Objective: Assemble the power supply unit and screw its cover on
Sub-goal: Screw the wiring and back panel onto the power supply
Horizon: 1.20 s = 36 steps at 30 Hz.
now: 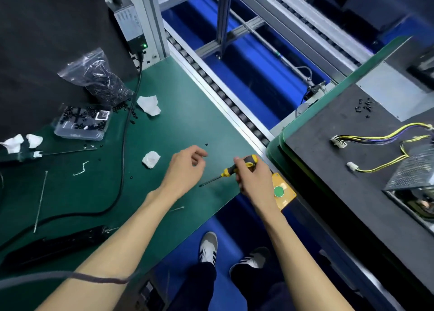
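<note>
Screwdriver: yellow-and-black-handled screwdriver slants, thin shaft pointing lower left over green tabletop.
Right hand: grasps its handle.
Left hand: loosely curled, holding nothing.

Bench clutter from my feed, minus the job stuff

So on my green surface I've got a clear plastic bag of small black bits leaning on a dark panel, a clear tray just in front of it, and white tissue wads scattered around. A black cable snakes across to the left. A roller conveyor runs along the far edge, and a yellow box with a green button hangs at the near right corner.
</note>
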### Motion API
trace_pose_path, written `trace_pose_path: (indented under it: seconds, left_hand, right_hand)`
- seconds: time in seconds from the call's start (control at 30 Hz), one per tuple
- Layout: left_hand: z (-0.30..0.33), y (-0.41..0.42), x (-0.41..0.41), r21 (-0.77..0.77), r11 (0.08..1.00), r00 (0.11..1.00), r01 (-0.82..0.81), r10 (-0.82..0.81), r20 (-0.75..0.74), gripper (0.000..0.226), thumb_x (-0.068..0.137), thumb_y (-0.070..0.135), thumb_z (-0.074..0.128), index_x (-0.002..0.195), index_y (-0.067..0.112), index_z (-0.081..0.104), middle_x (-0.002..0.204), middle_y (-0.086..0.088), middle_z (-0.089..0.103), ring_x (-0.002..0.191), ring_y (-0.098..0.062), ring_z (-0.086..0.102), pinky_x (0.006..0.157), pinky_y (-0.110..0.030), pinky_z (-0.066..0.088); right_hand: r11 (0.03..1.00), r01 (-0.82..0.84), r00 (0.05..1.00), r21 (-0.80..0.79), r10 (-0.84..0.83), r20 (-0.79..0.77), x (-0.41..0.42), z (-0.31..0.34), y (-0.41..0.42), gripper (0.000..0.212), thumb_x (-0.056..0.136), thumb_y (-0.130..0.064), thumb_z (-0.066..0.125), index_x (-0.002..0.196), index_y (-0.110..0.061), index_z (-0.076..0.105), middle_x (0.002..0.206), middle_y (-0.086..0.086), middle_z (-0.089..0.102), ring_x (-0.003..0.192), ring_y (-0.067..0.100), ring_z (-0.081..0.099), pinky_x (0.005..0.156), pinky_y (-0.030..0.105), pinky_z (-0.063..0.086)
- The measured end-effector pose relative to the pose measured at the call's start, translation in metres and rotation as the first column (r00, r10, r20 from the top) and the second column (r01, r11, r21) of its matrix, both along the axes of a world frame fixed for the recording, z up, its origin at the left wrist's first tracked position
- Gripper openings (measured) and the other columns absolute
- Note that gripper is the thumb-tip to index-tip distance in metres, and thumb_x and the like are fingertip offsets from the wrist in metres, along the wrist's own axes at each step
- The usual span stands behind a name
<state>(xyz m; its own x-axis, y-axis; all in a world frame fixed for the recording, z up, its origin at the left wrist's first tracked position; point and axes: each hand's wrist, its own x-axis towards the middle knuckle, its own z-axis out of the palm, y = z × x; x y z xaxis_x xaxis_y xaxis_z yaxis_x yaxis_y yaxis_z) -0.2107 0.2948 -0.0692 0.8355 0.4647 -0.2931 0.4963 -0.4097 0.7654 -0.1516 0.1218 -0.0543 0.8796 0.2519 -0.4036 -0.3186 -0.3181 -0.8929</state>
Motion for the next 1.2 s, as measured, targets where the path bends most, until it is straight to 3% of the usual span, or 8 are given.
trace_pose_path:
  seconds: [0.1,0.23,0.53,0.63,0.7,0.8,1.03,1.2]
  left_hand:
    - [-0.013,0.003,0.021,0.092,0.993,0.996,-0.077,0.081,-0.044,0.013,0.091,0.016,0.061,0.100,0.023,0.066,0.082,0.016,0.063,0.072,0.000,0.060,0.065,-0.023,0.049]
    - [-0.031,0.003,0.049,0.191,0.980,0.991,-0.062,0.082,-0.101,0.022,0.091,0.027,0.068,0.110,0.016,0.064,0.090,0.006,0.067,0.088,-0.021,0.065,0.081,-0.033,0.050]
    - [-0.035,0.003,0.079,0.339,0.937,0.971,0.088,-0.004,-0.239,0.012,0.091,0.011,0.059,0.093,0.007,0.071,0.100,-0.016,0.072,0.095,-0.039,0.063,0.081,-0.038,0.050]
    - [-0.012,-0.004,0.090,0.217,0.975,0.980,0.050,-0.006,-0.198,0.015,0.092,0.013,0.061,0.097,0.009,0.075,0.096,-0.012,0.075,0.091,-0.032,0.070,0.081,-0.035,0.054]
    - [0.011,-0.018,0.099,0.064,0.998,0.994,0.022,-0.015,-0.110,0.014,0.094,0.014,0.062,0.095,0.017,0.075,0.090,-0.005,0.076,0.079,-0.022,0.074,0.072,-0.029,0.054]
    - [0.050,-0.051,0.117,-0.197,0.978,0.997,0.074,-0.070,0.027,0.020,0.096,0.009,0.060,0.093,0.020,0.077,0.083,-0.003,0.074,0.071,-0.016,0.074,0.077,-0.029,0.057]
    - [0.118,-0.160,0.151,-0.770,0.618,0.987,0.158,-0.132,0.096,0.011,0.092,0.005,0.068,0.092,0.002,0.078,0.086,-0.011,0.075,0.082,-0.019,0.074,0.075,-0.024,0.059]
    - [0.132,-0.238,0.161,-0.909,0.410,0.993,0.082,-0.115,0.037,0.015,0.089,0.008,0.071,0.078,0.007,0.081,0.081,-0.008,0.073,0.075,-0.016,0.073,0.072,-0.023,0.059]
  right_hand:
    - [0.998,0.062,0.998,-0.001,-0.062,0.032,0.006,0.010,-0.020,0.034,0.100,-0.026,0.061,0.085,0.001,0.047,0.062,-0.002,0.070,0.047,0.013,0.045,0.044,0.021,0.037]
    - [0.992,0.117,0.992,0.038,-0.119,0.039,0.009,0.020,-0.045,0.035,0.101,-0.024,0.060,0.088,0.006,0.047,0.062,-0.002,0.069,0.047,0.013,0.044,0.043,0.019,0.036]
    - [0.954,0.265,0.963,0.138,-0.269,0.010,0.017,0.046,-0.080,0.032,0.101,-0.024,0.061,0.090,0.006,0.054,0.059,-0.004,0.062,0.046,0.017,0.041,0.040,0.024,0.035]
    - [0.935,0.311,0.949,0.173,-0.314,-0.009,0.023,0.054,-0.088,0.028,0.101,-0.026,0.062,0.086,-0.003,0.057,0.061,-0.003,0.063,0.047,0.016,0.041,0.041,0.024,0.033]
    - [0.918,0.339,0.939,0.205,-0.343,-0.017,0.029,0.060,-0.095,0.024,0.100,-0.027,0.062,0.083,-0.011,0.059,0.060,-0.001,0.062,0.046,0.015,0.044,0.040,0.022,0.034]
    - [0.881,0.382,0.919,0.280,-0.393,-0.018,0.037,0.072,-0.110,0.022,0.098,-0.027,0.063,0.076,-0.024,0.062,0.057,-0.002,0.060,0.044,0.013,0.047,0.038,0.021,0.036]
    - [0.638,0.581,0.783,0.505,-0.608,-0.133,0.048,0.098,-0.179,0.010,0.090,-0.021,0.065,0.084,-0.013,0.063,0.064,0.012,0.064,0.047,0.021,0.057,0.040,0.025,0.045]
    - [0.491,0.670,0.676,0.556,-0.713,-0.186,0.045,0.111,-0.244,0.011,0.084,-0.021,0.067,0.084,-0.010,0.065,0.062,0.011,0.063,0.048,0.022,0.059,0.042,0.026,0.048]
